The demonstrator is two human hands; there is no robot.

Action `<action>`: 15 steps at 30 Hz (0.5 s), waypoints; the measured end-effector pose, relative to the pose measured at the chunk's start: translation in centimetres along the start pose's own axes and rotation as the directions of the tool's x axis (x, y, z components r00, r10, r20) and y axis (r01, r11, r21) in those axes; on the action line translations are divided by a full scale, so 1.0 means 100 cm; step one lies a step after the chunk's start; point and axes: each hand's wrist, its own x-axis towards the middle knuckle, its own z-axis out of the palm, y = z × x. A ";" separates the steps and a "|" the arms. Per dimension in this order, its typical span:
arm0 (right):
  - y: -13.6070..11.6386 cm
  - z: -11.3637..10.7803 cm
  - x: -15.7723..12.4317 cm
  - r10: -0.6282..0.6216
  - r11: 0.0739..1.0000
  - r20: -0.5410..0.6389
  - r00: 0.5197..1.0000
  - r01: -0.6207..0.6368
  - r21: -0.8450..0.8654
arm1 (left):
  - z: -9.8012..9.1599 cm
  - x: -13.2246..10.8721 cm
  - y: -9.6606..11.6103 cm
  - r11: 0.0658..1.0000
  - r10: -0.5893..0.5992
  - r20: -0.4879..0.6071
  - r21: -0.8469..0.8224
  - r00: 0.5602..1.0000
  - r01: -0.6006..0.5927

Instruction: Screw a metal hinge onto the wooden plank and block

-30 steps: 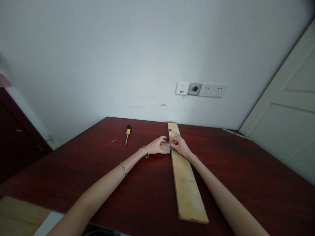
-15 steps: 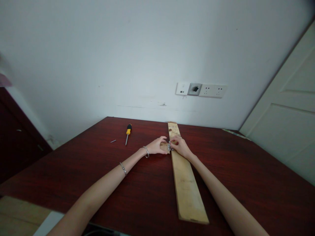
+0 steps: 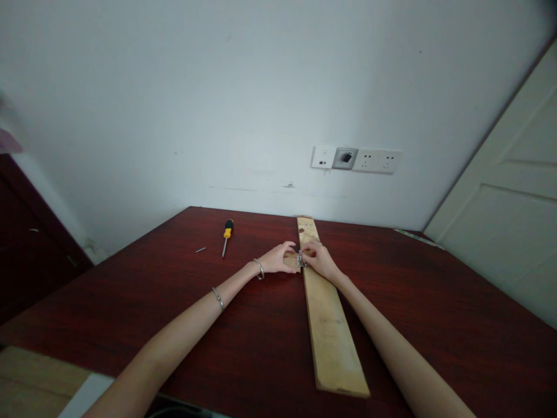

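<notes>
My left hand (image 3: pixel 278 259) covered most of a wooden block (image 3: pixel 291 263); the metal piece (image 3: pixel 299 260) beside it was too small to tell.

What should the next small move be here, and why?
Probably the left hand should let go and fetch the screw, the right hand pinning the hinge. Both hands sit at the hinge where the small wood block meets the plank at its left edge, while the screw and the screwdriver lie untouched to the left on the table.
</notes>
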 end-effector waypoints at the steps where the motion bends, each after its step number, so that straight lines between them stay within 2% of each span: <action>1: 0.000 0.000 0.000 0.001 1.000 0.002 1.000 -0.001 0.002 | 0.000 0.000 0.000 1.000 0.001 0.002 0.001 1.000 -0.001; 15: -0.002 -0.001 -0.001 0.014 0.999 0.003 1.000 -0.014 0.038 | 0.000 0.000 0.001 1.000 0.007 -0.014 0.014 1.000 -0.007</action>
